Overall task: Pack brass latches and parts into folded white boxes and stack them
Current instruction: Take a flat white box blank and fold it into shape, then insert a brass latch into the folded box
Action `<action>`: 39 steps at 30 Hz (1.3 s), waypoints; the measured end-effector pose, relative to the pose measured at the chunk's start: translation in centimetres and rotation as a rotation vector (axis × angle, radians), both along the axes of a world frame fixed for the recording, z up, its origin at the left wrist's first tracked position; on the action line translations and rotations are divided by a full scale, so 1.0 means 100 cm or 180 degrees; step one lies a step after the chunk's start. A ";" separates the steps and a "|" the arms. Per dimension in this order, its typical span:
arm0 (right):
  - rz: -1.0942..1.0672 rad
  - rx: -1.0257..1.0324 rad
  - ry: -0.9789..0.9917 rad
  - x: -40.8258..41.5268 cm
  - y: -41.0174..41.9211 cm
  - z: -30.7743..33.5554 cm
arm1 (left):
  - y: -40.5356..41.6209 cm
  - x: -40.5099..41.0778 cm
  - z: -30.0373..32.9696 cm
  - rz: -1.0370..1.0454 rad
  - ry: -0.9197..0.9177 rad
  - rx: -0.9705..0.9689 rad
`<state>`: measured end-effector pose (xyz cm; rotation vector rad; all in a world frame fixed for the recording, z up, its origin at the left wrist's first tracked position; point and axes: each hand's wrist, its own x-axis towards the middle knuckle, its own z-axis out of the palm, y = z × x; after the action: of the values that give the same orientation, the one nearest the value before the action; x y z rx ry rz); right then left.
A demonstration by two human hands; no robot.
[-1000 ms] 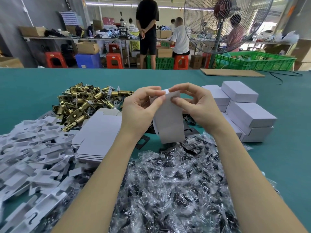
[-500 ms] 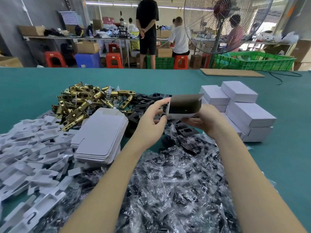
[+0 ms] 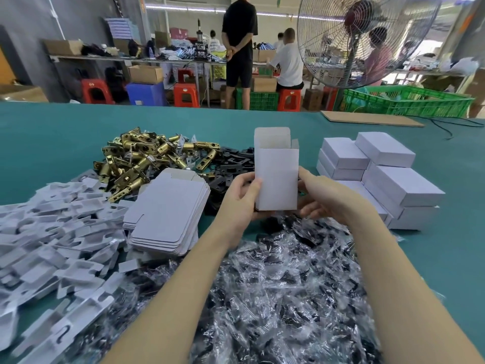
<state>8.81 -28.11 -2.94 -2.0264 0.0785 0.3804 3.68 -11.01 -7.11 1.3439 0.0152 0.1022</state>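
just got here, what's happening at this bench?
A person is boxing door hardware. Both hands, left hand and right hand, hold a folded white box upright, its top flaps open. No part is visibly in it. Brass latches are piled behind a stack of flat blanks, with bagged parts in front. Closed boxes are stacked at right on the green table.

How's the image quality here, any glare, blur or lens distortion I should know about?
Head view: even lighting, the white box held in both hands is sharp; the clear plastic bags glint and smear toward the bottom edge; the far right window area is blown out behind the fan; wide-angle stretching shows on the forearms and frame edges.
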 end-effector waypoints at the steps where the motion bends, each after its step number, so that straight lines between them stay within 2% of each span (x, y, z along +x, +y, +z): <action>1: -0.0072 -0.0165 -0.0115 -0.001 0.000 0.003 | 0.000 0.000 0.000 -0.0032 0.0064 -0.0163; 4: -0.0254 -0.0819 -0.0846 -0.005 -0.004 0.016 | 0.001 -0.001 0.001 -0.0042 0.0313 -0.0479; 7: -0.0339 -0.0841 -0.1822 -0.011 0.000 0.032 | 0.003 0.002 -0.001 -0.0004 0.0530 -0.0633; 10: -0.0076 -0.0787 -0.2528 -0.015 0.026 0.041 | 0.002 0.005 -0.003 0.0018 0.0643 -0.0715; 12: 0.0321 -0.0986 -0.2707 -0.010 0.058 0.039 | 0.001 0.006 -0.004 0.0016 0.0699 -0.0787; 17: 0.1271 -0.1929 -0.2494 0.027 0.134 0.021 | 0.003 0.006 -0.005 0.0053 0.0725 -0.0989; 22: 0.1660 -0.2854 -0.2338 0.056 0.164 0.015 | 0.004 0.008 -0.004 0.0056 0.0946 -0.1009; 26: 0.1801 -0.2850 -0.2138 0.072 0.173 0.006 | 0.002 0.009 -0.004 -0.0041 0.0873 -0.0907; 34: 0.1666 -0.2779 -0.1658 0.089 0.186 -0.001 | 0.001 0.012 -0.005 -0.0125 0.0877 -0.0713; 39: 0.1546 -0.2938 -0.1775 0.092 0.193 -0.014 | 0.001 0.009 -0.007 -0.0186 0.0651 -0.0665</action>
<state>18.02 -8.79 -4.31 -2.9934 -0.7143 0.0403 4.54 -10.87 -7.81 1.1404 0.1552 -0.0849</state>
